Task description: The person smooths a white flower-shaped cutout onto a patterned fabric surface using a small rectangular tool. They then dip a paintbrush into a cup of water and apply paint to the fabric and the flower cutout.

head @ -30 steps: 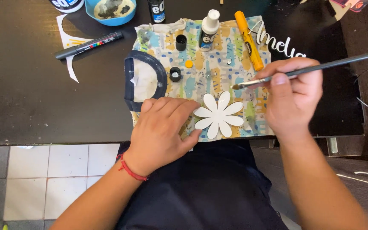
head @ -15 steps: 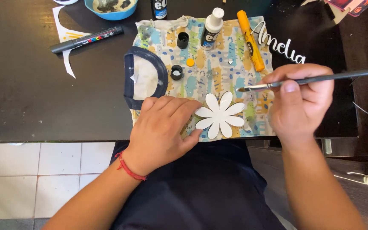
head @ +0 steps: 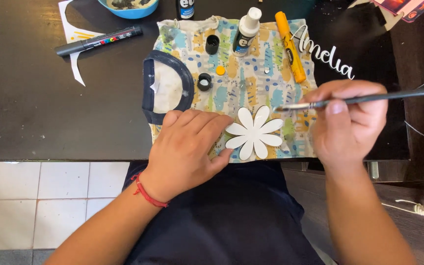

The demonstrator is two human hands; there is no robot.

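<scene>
Right hand (head: 349,122) grip pinched thin dark-handled paintbrush (head: 369,99), bristles now lowered nearer white flower-shaped cutout (head: 254,133); left hand (head: 187,147), flat and empty, pressed patterned cloth (head: 251,78) beside it.

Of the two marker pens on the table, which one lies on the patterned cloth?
The yellow marker, lying on the patterned cloth beside the white bottle. The black marker lies on the bare dark table, left of the cloth.

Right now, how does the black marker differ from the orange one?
The black marker lies on the bare dark table, far from both hands; the orange marker lies on the patterned cloth. The black one runs nearly crosswise, the orange one nearly lengthwise. Both are capped and untouched.
</scene>
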